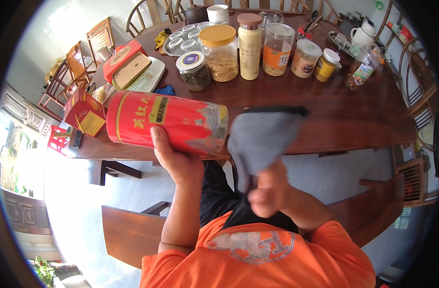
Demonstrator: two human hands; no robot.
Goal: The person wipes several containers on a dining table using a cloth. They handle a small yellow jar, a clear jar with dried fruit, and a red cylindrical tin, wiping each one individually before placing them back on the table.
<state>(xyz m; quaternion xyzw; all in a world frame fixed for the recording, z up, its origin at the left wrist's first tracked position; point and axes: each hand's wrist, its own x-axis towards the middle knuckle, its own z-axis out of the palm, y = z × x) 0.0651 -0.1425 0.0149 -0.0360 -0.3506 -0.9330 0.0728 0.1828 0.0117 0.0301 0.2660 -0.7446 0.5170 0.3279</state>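
Bench [354, 115] of dark polished wood is seen curving across the upper half of the head view, and its near edge is overlapped by a red cylindrical tin [166, 123] that is held up above the lap. The tin is laid on its side, its long axis running nearly level from left to right, with the right end tipped slightly lower and turned toward a grey cloth [263, 137]. The tin is gripped from below by the left hand [174, 161], the thumb being pressed up against the red wall and the fingers hidden behind it, while the forearm rises steeply from the orange shirt. The cloth is bunched in the right hand [267, 192], which is closed into a fist just below and to the right of the tin's open-looking end; cloth and tin rim are shown touching or very nearly so, and blur prevents more being told. The right hand is thus the nearer to that end. Farther back on the bench a row of lidded glass jars [222, 53] and a cream bottle [250, 45] is set, well apart from both hands
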